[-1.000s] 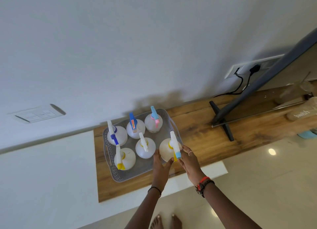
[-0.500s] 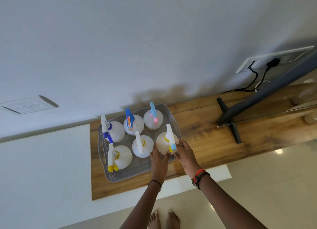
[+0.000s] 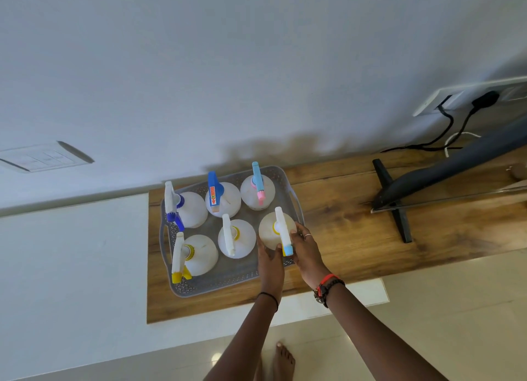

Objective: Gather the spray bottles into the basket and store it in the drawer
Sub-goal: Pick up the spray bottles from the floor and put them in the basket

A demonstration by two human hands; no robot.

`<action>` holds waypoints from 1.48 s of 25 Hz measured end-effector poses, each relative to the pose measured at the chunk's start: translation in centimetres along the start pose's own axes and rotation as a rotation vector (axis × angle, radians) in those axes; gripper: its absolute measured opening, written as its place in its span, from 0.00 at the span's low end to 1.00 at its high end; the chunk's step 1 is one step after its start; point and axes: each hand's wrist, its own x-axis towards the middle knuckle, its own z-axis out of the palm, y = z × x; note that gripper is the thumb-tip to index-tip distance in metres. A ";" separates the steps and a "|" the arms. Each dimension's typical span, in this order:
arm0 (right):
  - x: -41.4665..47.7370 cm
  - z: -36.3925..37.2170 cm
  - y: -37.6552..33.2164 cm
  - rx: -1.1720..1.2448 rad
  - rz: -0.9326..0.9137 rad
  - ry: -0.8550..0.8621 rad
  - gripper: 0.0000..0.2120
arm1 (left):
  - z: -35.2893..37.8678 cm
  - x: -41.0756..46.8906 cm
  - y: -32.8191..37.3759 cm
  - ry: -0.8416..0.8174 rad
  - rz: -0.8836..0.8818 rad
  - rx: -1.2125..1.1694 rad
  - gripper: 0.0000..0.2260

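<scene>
A grey perforated basket (image 3: 228, 282) sits on the left end of a wooden shelf (image 3: 342, 238). Several white spray bottles stand upright in it in two rows. The back row has a dark-blue-trigger bottle (image 3: 191, 209), a blue-head bottle (image 3: 224, 199) and a light-blue and pink one (image 3: 258, 192). In front stand a yellow-nozzle bottle (image 3: 198, 255), a white-head bottle (image 3: 236, 239) and a bottle with a white and light-blue head (image 3: 275, 231) at the front right corner. My left hand (image 3: 271, 262) and my right hand (image 3: 306, 251) clasp that last bottle from either side.
A dark TV (image 3: 456, 166) on a black stand (image 3: 395, 206) occupies the shelf's right half. Cables (image 3: 445, 132) run to a wall socket (image 3: 470, 97) above it. A switch plate (image 3: 42, 158) is on the wall at left. My bare feet (image 3: 281, 360) stand on the tiled floor.
The view has shifted, so the basket sits a little further left in frame. Both hands have stayed on the front right bottle, which stands in the basket's corner.
</scene>
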 end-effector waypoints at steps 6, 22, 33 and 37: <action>0.9 0.3 0.1 -0.034 0.008 -0.020 0.20 | 0.2 0.5 0.1 0.033 -0.015 -0.059 0.24; 1.4 1.0 -0.4 -0.008 0.056 0.015 0.19 | 0.5 1.5 0.3 0.071 -0.039 -0.067 0.21; -1.1 0.7 -0.4 -0.042 0.059 0.179 0.11 | -0.7 -1.4 0.7 0.109 -0.010 -0.001 0.12; -3.8 0.2 -0.8 0.028 0.026 0.220 0.06 | -2.2 -4.1 0.7 0.169 0.024 0.010 0.13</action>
